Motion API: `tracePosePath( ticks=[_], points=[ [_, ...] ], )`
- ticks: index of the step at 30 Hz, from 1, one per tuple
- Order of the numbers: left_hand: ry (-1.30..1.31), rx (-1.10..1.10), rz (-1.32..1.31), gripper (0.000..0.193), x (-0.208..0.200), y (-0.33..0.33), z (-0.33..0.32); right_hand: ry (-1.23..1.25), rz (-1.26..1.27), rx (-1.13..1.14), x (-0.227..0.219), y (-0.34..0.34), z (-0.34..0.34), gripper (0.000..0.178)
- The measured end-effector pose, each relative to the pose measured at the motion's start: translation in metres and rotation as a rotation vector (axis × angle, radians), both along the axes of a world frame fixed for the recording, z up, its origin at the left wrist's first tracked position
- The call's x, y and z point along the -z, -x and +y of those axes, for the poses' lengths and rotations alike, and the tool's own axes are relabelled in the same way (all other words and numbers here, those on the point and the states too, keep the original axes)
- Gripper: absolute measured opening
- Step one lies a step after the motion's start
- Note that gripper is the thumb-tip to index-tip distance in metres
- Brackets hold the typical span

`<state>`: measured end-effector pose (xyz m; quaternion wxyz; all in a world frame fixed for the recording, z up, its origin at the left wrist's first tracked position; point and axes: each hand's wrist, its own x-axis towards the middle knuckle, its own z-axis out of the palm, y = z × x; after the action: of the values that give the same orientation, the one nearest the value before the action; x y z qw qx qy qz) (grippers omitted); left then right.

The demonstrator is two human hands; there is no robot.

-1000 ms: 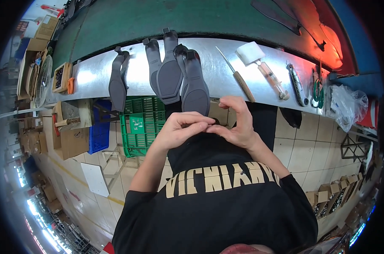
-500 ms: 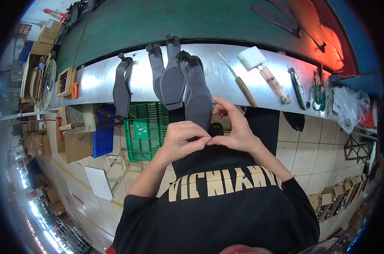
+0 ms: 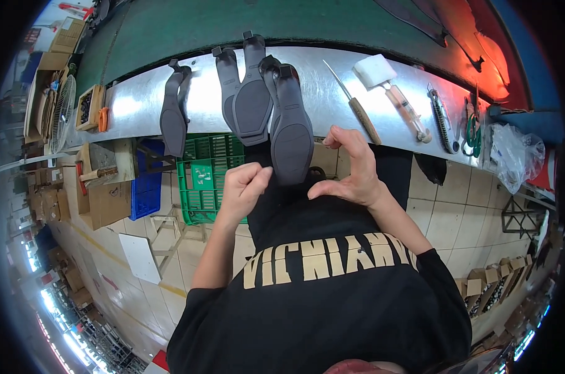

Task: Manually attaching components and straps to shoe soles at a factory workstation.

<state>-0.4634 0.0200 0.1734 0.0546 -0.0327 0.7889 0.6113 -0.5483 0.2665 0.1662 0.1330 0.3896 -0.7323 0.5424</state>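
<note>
My left hand (image 3: 244, 189) is closed, its fingertips curled against the thumb. Anything pinched in it is too small or hidden to make out. My right hand (image 3: 359, 171) is open in a C shape, thumb stretched toward the left, with nothing visible in it. Between and just beyond the hands, a dark heeled shoe (image 3: 292, 146) lies sole up, its toe jutting over the bench's near edge. Left of it, overlapping shoes (image 3: 253, 106) lie the same way, soles up and heels away from me. Another heeled shoe (image 3: 173, 124) rests farther left, tilted on its side.
On the metal bench (image 3: 136, 109) lie a wooden-handled awl (image 3: 360, 115), a white block (image 3: 374, 70), a clear bottle with a brush-like end (image 3: 407, 112), a utility knife (image 3: 441, 118) and green-handled scissors (image 3: 473, 137). Beyond is a green belt (image 3: 264, 19); below, a green crate (image 3: 201, 177).
My hands, fingertips together before, have parted: the left moved left and curled closed, the right drew right with its thumb spread. The view has shifted slightly.
</note>
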Motion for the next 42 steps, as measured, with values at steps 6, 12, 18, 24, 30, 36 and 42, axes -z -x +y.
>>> tracePosePath(
  ticks=[6,12,18,24,30,36,42],
  points=[
    [-0.039,0.208,0.058,0.018,-0.045,0.006,0.029,-0.055,-0.008,-0.037,-0.001,-0.002,-0.003,0.104],
    [0.113,0.269,0.170,0.008,-0.052,0.016,0.030,-0.060,-0.139,-0.120,-0.008,-0.001,-0.003,0.099],
    [0.046,-0.204,0.076,0.014,-0.023,0.025,0.008,-0.411,-0.390,0.163,0.002,0.008,-0.009,0.033],
    [-0.047,-0.183,0.010,0.034,0.004,0.021,0.017,-0.638,-0.628,0.148,0.015,-0.003,-0.023,0.043],
    [0.057,-0.165,0.076,0.036,-0.001,0.032,0.019,-0.327,-1.097,0.040,0.018,0.002,-0.015,0.035],
    [-0.029,-0.217,0.222,0.041,0.008,0.068,0.026,-0.160,-1.230,-0.106,0.014,0.003,0.004,0.037],
    [0.021,-0.222,0.385,0.065,0.012,0.104,0.040,0.261,-1.417,-0.359,-0.002,-0.008,0.021,0.025]
  ],
)
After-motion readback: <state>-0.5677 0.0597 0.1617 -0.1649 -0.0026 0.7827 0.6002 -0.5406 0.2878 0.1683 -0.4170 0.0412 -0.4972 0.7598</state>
